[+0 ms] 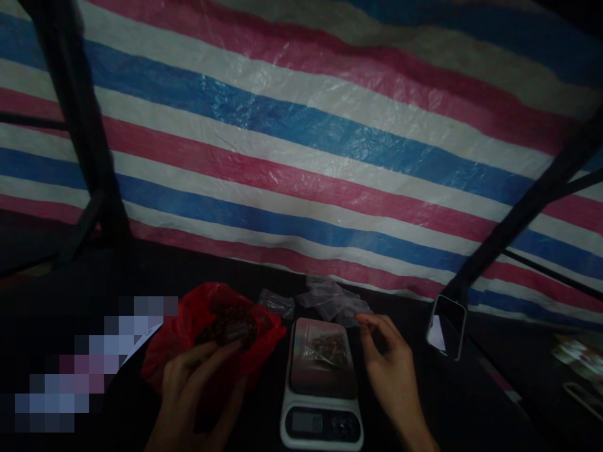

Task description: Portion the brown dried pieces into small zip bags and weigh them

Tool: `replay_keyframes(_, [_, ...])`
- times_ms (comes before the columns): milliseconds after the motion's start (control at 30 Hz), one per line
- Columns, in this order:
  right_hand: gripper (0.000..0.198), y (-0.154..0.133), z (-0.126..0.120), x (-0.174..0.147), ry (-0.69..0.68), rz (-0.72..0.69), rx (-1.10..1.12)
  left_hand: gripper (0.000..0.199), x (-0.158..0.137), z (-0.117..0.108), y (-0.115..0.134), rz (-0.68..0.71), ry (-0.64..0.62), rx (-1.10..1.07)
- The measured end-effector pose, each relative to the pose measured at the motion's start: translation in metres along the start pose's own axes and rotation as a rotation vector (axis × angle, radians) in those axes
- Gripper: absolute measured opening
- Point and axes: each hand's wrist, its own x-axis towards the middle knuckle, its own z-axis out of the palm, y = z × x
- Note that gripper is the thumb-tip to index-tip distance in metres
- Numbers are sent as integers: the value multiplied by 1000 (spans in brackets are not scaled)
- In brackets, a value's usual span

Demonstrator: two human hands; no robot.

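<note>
My left hand (200, 373) reaches over the near rim of a red plastic bag (176, 326). Its fingers are stretched out and apart at the bag's mouth, beside a heap of small dark brown pieces (226, 323). A white kitchen scale (323, 398) stands between my hands. On its platform lies a clear plastic bag (330, 348) with small brownish-green pieces inside. To the right of the scale, my right hand (389, 351) is closed in a pinch by the edge of flat clear plastic bags (325, 298); what the fingertips hold, if anything, is too dark to make out.
Another small clear bag (277, 304) lies behind the scale. A phone (446, 328) leans against a dark post at right. A striped plastic sheet (301, 150) hangs behind the dark table, between dark frame posts (87, 138). Further items lie at far right.
</note>
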Motion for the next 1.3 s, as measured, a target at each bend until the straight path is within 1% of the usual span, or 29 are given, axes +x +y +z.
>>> replay_keyframes(100, [22,0,9,-1,-42,1,27,38,1,-3,-2,-30,15,9])
replay_keyframes(267, [22,0,16,-2,-159,-15,21,31,6,-7,-1,-100,60,0])
replay_keyframes(400, [23,-3,16,-3,-223,-41,-22,31,10,-9,0,-109,60,-26])
replay_keyframes(467, [23,-4,16,-5,-280,-55,-64,30,11,-9,0,-97,64,-30])
replay_keyframes(500, [25,-5,16,-6,-315,-57,-87,30,11,-9,0,-93,64,-28])
replay_keyframes(567, [35,-4,17,-8,-389,-53,-129,28,10,-9,-1,-93,57,-19])
replay_keyframes(633, [45,-2,19,-10,-426,-34,-159,27,7,-8,-3,-99,53,-19])
replay_keyframes(733, [42,-2,23,-10,-397,4,-159,25,3,-6,-3,-104,52,-39])
replay_keyframes(833, [40,-13,33,-14,-297,40,-90,23,2,2,5,-134,-5,-146])
replay_keyframes(867, [41,-19,39,-18,-261,45,-52,24,3,6,11,-178,-40,-213])
replay_keyframes(900, [44,-25,45,-23,-236,43,-11,25,5,9,17,-260,-68,-287])
replay_keyframes(933, [47,-32,52,-28,-216,38,28,28,8,12,25,-368,-139,-379])
replay_keyframes(1000, [52,-44,67,-41,-204,7,84,39,15,18,38,-626,-200,-533])
replay_keyframes(1033, [53,-48,73,-46,-205,-5,99,49,18,19,43,-738,-194,-588])
replay_keyframes(1100, [58,-53,81,-53,-242,-3,139,63,24,20,48,-890,-152,-639])
replay_keyframes(1167, [57,-55,84,-53,-288,45,214,69,26,19,47,-961,-101,-641])
replay_keyframes(1200, [52,-57,84,-51,-307,82,260,69,26,19,44,-968,-87,-642])
replay_keyframes(1267, [32,-61,83,-45,-334,151,338,65,26,17,39,-936,-71,-641])
replay_keyframes(1300, [27,-64,82,-42,-340,174,363,63,26,16,37,-903,-70,-640])
